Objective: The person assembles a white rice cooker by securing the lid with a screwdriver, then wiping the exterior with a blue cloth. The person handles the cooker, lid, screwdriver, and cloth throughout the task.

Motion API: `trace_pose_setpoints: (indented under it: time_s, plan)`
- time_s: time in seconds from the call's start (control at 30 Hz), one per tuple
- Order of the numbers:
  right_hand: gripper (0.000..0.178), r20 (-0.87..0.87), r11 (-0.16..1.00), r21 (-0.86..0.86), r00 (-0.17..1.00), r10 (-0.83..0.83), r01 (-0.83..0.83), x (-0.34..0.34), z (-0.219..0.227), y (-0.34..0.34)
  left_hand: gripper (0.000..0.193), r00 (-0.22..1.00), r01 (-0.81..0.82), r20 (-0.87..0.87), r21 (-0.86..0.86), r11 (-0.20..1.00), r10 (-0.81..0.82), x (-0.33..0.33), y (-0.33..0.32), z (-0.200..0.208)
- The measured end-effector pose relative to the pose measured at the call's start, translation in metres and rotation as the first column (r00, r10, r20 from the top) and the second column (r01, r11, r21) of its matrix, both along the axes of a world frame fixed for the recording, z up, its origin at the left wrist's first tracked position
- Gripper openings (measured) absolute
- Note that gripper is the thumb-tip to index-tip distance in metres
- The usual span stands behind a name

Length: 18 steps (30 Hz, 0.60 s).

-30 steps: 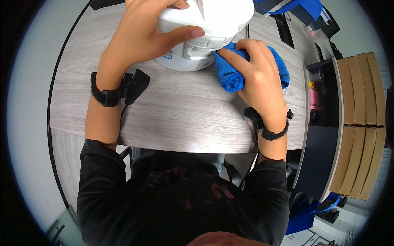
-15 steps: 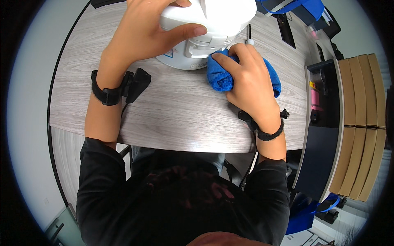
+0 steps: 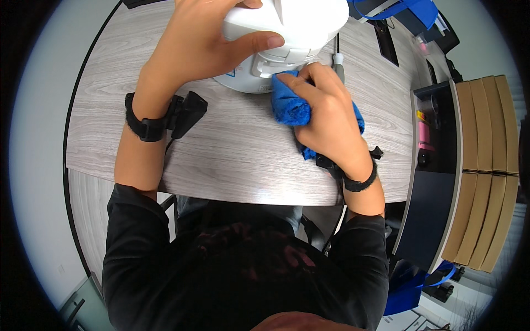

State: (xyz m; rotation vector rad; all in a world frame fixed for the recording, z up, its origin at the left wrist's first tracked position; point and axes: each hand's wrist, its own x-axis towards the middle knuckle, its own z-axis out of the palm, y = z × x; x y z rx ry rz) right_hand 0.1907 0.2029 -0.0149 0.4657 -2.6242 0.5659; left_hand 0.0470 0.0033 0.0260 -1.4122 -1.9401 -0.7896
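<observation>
A white, rounded appliance with a lid and a front latch, much like a rice cooker, stands at the far middle of the desk, its top cut off by the frame. My left hand lies against the left of its lid, thumb stretched across the front and fingers spread, partly out of view. My right hand is closed around a bunched blue cloth, pressing it to the lower front of the appliance below the latch. Part of the cloth hangs out under the palm.
A grey-handled screwdriver lies right of the appliance. The wood-grain desk ends in front of my body. On the right stand a dark shelf unit and upright cardboard boxes. Cables trail from both wrist straps.
My right hand has shifted slightly left with the blue cloth, whose lower end now shows below the palm. The appliance and my left hand have moved slightly right, and more of the screwdriver handle shows.
</observation>
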Motion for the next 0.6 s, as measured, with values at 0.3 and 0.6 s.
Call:
trace_pose_setpoints:
  time_s: [0.3,0.6]
  plan:
    - [0.062,0.053,0.998,0.049,0.998,-0.044,0.041,0.004,0.001,-0.012,0.048,0.999,0.040,-0.028,0.065,0.997,-0.038,-0.004,0.001,-0.007]
    - [0.056,-0.021,0.982,0.147,0.993,-0.117,0.119,0.009,0.005,-0.001,0.049,0.999,0.018,0.033,0.038,0.999,-0.020,-0.001,0.002,-0.004]
